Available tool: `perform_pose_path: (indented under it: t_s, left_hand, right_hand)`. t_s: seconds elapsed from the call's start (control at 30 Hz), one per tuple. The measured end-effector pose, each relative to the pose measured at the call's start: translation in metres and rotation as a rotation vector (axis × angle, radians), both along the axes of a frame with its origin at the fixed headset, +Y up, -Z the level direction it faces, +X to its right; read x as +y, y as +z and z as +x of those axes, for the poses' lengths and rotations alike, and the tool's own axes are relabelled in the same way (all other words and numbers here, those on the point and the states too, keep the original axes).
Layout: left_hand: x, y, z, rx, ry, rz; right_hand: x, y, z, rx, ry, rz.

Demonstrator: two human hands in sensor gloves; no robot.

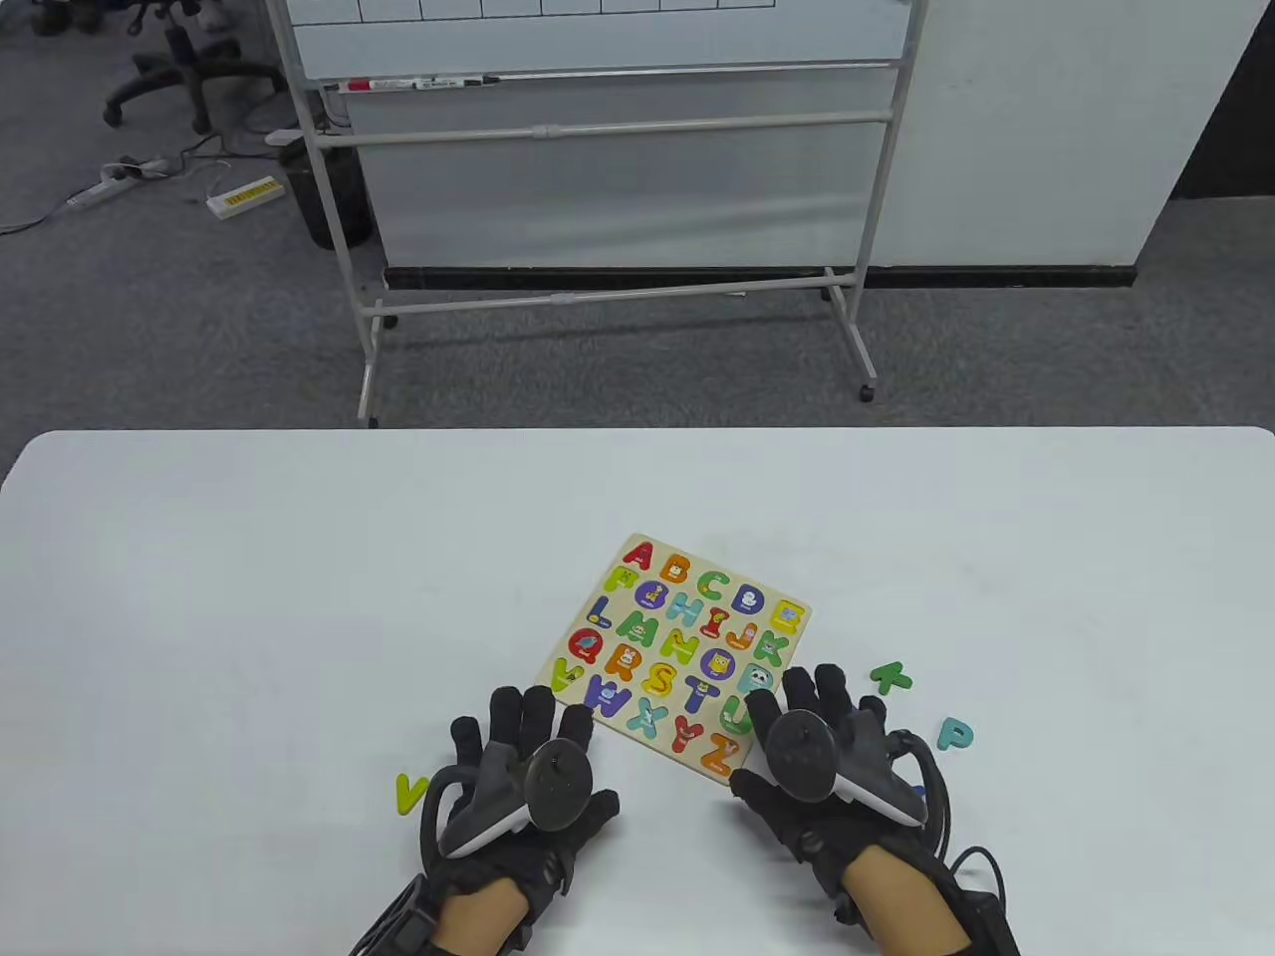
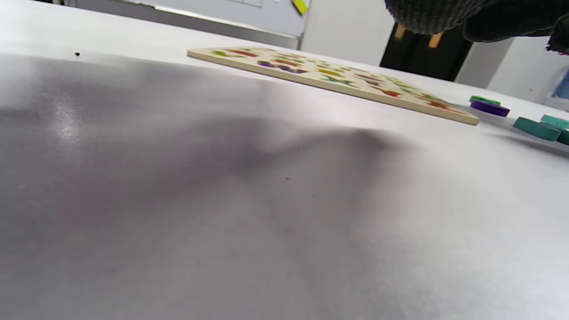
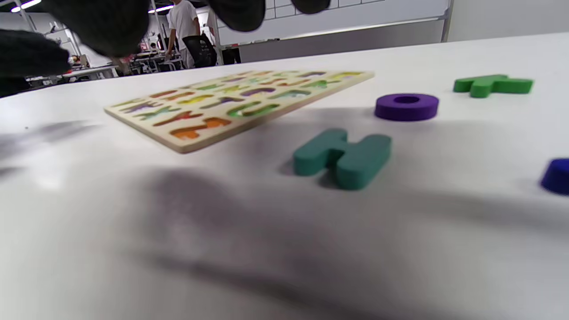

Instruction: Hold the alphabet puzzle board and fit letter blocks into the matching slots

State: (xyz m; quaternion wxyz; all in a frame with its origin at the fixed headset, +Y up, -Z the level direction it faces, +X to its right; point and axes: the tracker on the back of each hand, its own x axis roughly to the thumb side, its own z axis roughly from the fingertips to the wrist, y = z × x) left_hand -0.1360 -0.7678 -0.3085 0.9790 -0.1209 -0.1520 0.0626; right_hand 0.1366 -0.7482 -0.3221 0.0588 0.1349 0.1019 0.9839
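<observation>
Both gloved hands are lying nearest the camera at the near edge of the white table (image 1: 199,597), palms down, each with a tracker strapped to its back. Starting at the left, a yellow-green V block (image 1: 408,793) is lying flat on the table just left of the left hand (image 1: 523,787). That hand is resting with its fingers (image 1: 506,709) spread and pointing away, holding nothing; its fingertips are sitting close to the near left edge of the alphabet puzzle board (image 1: 677,652), though contact cannot be told.

The board is lying flat near the middle of the table, turned at an angle, with most of its slots holding coloured letters. In the left wrist view the board (image 2: 329,80) is showing edge-on with loose blocks beyond its right corner.

The right hand (image 1: 822,757) is hovering or resting by the board's near right corner, its fingers (image 1: 827,687) also spread and gripping nothing. In the right wrist view, a teal block (image 3: 342,155) is lying just right of the board's corner, with a purple O block (image 3: 406,106) beyond it and a dark blue block (image 3: 556,175) at the right edge.

Farther right, a green K block (image 1: 892,677) and a teal P block (image 1: 954,735) are lying flat, apart from the board.
</observation>
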Motion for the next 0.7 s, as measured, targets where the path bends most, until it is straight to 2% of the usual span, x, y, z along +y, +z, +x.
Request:
perform_pose_path:
  t_s: [0.17, 0.43, 0.53, 0.7]
  left_hand:
    - [0.0, 0.001, 0.0, -0.002, -0.014, -0.004]
    - [-0.001, -0.004, -0.004, -0.011, 0.056, -0.034]
    - [-0.007, -0.006, -0.006, -0.026, 0.109, -0.095]
    - [-0.018, -0.007, -0.003, -0.051, 0.093, -0.198]
  right_hand:
    - [0.0, 0.002, -0.004, 0.025, 0.013, -0.017]
    - [0.002, 0.002, -0.003, 0.014, -0.016, -0.012]
    - [0.002, 0.003, -0.002, 0.007, -0.031, -0.01]
    - [-0.003, 0.0, 0.001, -0.01, -0.033, -0.026]
